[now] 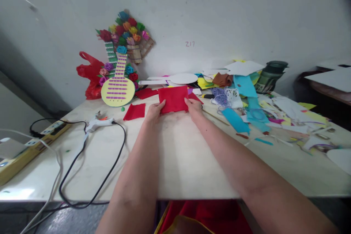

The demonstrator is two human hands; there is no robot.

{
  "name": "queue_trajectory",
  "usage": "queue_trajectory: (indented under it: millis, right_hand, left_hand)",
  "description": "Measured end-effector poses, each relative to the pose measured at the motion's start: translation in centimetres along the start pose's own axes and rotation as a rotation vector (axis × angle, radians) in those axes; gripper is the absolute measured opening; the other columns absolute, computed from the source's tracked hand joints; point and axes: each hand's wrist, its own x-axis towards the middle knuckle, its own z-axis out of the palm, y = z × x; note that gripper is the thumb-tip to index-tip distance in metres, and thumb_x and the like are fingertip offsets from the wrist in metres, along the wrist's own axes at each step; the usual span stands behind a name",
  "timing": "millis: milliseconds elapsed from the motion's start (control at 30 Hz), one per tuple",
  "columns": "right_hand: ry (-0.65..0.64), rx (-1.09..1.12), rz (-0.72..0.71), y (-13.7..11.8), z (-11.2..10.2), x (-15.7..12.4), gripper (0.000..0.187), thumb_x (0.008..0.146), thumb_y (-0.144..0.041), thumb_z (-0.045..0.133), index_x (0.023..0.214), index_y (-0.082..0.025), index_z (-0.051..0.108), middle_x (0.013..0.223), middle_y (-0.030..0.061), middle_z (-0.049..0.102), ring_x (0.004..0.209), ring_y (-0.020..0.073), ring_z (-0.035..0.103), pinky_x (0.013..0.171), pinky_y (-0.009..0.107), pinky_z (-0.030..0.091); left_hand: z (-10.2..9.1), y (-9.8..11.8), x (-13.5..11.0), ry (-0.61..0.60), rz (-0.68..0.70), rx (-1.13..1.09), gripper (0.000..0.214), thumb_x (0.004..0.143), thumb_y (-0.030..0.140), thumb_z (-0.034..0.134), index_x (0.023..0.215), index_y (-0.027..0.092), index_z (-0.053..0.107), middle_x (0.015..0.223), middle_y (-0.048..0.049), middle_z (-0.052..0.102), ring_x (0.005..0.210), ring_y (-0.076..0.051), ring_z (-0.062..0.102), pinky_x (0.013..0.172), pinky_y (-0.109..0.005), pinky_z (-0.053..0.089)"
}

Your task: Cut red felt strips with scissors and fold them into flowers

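Red sheet, hands at opposite edges

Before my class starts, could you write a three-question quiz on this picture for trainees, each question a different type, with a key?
1. True or false: the left hand and the right hand both hold the red sheet.

2. Which of these lies on the table to the left of the left hand?
A) a glue gun
B) a dark green bottle
C) purple yarn

3. Fill in the blank: the round front of the guitar-shaped craft is pale ____.

Key: 1. True; 2. A; 3. yellow.
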Motion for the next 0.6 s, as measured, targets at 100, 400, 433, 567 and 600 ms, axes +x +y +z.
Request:
queue_trajectory:
  millis: [100, 400, 433, 567, 600]
  right_hand:
    - [0.015, 0.015, -0.001, 0.0, 0.1, -0.1, 0.029, 0.061, -0.046, 0.059, 0.058, -0.017, 0.055, 0.045, -0.0071, 0.031, 0.04, 0.0086, 0.034, 0.037, 0.026, 0.044]
    - [0.068, 0.011, -0.002, 0.6, 0.0, 0.5, 0.029, 0.066, -0.046, 0.055, 0.063, -0.018, 0.056, 0.047, -0.0056, 0.038, 0.038, 0.0106, 0.041, 0.037, 0.027, 0.043]
    - [0.09, 0.01, 0.003, 0.6, -0.1, 0.7, 0.028, 0.067, -0.045, 0.054, 0.064, -0.017, 0.056, 0.047, -0.0053, 0.039, 0.038, 0.0107, 0.042, 0.036, 0.026, 0.043]
    - [0.188, 0.023, 0.045, 0.1, -0.6, 1.0, 0.024, 0.071, -0.039, 0.05, 0.069, -0.017, 0.055, 0.05, -0.0044, 0.041, 0.036, 0.01, 0.043, 0.034, 0.024, 0.039]
    - [0.208, 0.037, 0.054, -0.1, -0.7, 1.0, 0.023, 0.073, -0.038, 0.049, 0.071, -0.016, 0.056, 0.052, -0.0035, 0.044, 0.036, 0.0097, 0.044, 0.034, 0.023, 0.039]
  left_hand:
    - [0.2, 0.4, -0.2, -0.004, 0.022, -0.029, 0.026, 0.069, 0.035, 0.066, 0.075, 0.01, 0.064, 0.067, -0.0077, 0.067, 0.073, -0.02, 0.065, 0.064, -0.028, 0.053]
    - [-0.4, 0.4, 0.0, 0.014, 0.123, -0.097, 0.025, 0.068, 0.037, 0.065, 0.079, 0.015, 0.062, 0.075, -0.0045, 0.068, 0.082, -0.018, 0.064, 0.07, -0.027, 0.051]
    - [-0.5, 0.4, 0.0, 0.024, 0.136, -0.117, 0.025, 0.068, 0.036, 0.065, 0.08, 0.015, 0.062, 0.075, -0.0042, 0.068, 0.082, -0.018, 0.064, 0.071, -0.027, 0.05]
    - [-0.8, 0.6, 0.0, 0.031, 0.186, -0.202, 0.025, 0.069, 0.034, 0.065, 0.083, 0.014, 0.061, 0.078, -0.0038, 0.067, 0.083, -0.016, 0.063, 0.074, -0.027, 0.05]
    - [-0.8, 0.6, 0.0, 0.029, 0.191, -0.22, 0.025, 0.069, 0.033, 0.065, 0.084, 0.014, 0.061, 0.079, -0.0037, 0.067, 0.084, -0.016, 0.063, 0.075, -0.027, 0.05]
